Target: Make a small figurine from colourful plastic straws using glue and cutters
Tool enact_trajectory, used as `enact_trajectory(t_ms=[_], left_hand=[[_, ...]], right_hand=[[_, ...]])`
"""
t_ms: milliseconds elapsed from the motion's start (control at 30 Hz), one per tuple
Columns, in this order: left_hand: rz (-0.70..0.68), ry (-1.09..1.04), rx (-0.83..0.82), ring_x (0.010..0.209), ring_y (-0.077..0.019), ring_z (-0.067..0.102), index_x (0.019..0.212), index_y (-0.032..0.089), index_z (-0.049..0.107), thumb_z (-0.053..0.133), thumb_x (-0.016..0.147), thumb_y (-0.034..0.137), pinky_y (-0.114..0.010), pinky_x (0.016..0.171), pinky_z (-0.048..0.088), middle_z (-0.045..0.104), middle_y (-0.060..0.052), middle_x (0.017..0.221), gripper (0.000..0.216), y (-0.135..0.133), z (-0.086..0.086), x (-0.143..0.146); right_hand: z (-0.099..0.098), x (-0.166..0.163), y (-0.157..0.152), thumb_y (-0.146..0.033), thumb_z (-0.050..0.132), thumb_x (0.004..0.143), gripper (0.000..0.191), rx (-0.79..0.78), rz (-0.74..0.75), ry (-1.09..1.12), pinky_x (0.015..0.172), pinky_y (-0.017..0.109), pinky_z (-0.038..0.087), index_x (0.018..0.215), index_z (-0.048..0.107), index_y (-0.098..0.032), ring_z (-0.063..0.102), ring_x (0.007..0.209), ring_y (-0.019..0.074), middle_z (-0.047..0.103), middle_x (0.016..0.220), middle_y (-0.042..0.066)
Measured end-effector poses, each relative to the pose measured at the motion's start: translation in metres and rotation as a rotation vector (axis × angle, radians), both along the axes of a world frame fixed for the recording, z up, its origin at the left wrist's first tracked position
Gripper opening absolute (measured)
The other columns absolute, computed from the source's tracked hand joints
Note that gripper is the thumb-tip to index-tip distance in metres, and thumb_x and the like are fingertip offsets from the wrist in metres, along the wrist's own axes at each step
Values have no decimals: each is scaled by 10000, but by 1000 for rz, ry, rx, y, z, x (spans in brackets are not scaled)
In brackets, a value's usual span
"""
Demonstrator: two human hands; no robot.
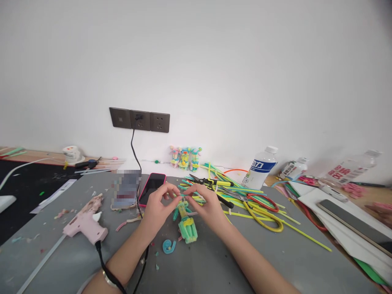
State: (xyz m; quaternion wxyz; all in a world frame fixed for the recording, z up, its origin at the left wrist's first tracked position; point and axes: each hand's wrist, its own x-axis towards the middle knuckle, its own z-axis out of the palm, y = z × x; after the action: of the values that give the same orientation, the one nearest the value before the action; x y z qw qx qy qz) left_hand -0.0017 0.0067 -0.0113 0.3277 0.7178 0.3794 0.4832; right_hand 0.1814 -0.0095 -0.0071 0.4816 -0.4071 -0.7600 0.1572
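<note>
A small pipe-cleaner figure (pixel 187 229), green and yellow, is in front of me with its top end between my hands. My left hand (pixel 163 203) is closed in a pinch at that end, thumb and forefinger together. From the other side, my right hand (pixel 206 204) pinches at the same spot. A bit of teal shows between the fingertips; its exact shape is hidden. Just below the left hand lies a blue curled pipe cleaner (pixel 168 246). Farther back, several similar finished-looking figures (pixel 184 159) stand against the wall.
A pink glue gun (pixel 87 224) with a black cord lies left. Behind my hands are a pink-edged phone (pixel 152 188) and a blurred-out device (pixel 125 190). Right are loose pipe cleaners (pixel 288 226), black-handled pliers (pixel 211 183), red-and-yellow scissors (pixel 260 204) and a bottle (pixel 260 169).
</note>
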Motion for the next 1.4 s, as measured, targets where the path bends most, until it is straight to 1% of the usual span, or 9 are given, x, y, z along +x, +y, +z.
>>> enact_trajectory(t_ms=[100,267,533,800,967,1100,1200,1300,1400], left_hand=[[14,31,48,726,-150,560,851,212,628,616,857,208,-263,668,415,639,-3,821,14,1,0,0],[0,39,89,742,-152,566,843,210,646,616,874,187,-263,659,418,628,-12,833,49,1,-2,1],[15,10,164,739,-144,573,814,205,654,632,860,154,-248,639,447,592,-13,810,72,-2,-1,0],[45,54,196,762,-156,596,802,211,660,614,874,180,-257,660,478,616,-25,808,90,-6,1,1],[62,24,250,736,-151,596,782,208,661,609,859,148,-250,631,473,615,-18,773,111,-9,3,3],[83,17,284,717,-147,584,753,208,655,611,827,109,-246,613,460,616,-11,742,131,-10,5,5],[96,12,284,705,-146,577,738,206,647,613,805,97,-250,613,457,620,-9,730,133,-10,6,5],[103,8,249,708,-152,579,726,209,649,614,802,119,-257,615,459,625,-14,730,123,-11,7,6],[59,-26,183,711,-156,581,742,208,683,627,821,172,-264,631,464,632,-23,745,103,-11,9,5]], right_hand=[[2,3,1,-165,605,909,78,13,10,27,709,312,479,858,632,-218,636,772,198,664,797,35],[5,-1,-3,-173,575,927,111,-19,41,65,716,311,465,830,601,-220,601,743,184,645,783,26],[-1,-7,-8,-145,551,914,130,-2,43,120,741,320,462,809,550,-223,602,761,183,628,802,21],[2,-7,-11,-149,532,913,140,4,61,124,741,329,473,802,520,-233,614,770,188,632,805,27],[-1,-10,-14,-145,540,897,140,-1,50,148,742,331,467,798,492,-232,623,800,191,636,835,28],[-2,-14,-16,-135,547,890,161,5,44,165,733,331,450,779,477,-229,613,775,184,634,808,18],[-3,-17,-17,-136,549,892,172,16,40,175,733,333,450,767,476,-228,617,766,182,631,785,15],[-4,-19,-17,-151,550,897,156,2,31,191,728,336,463,777,488,-230,619,781,190,635,803,24],[-4,-17,-16,-180,542,921,120,-39,53,256,712,328,487,812,523,-230,619,791,191,632,826,34]])
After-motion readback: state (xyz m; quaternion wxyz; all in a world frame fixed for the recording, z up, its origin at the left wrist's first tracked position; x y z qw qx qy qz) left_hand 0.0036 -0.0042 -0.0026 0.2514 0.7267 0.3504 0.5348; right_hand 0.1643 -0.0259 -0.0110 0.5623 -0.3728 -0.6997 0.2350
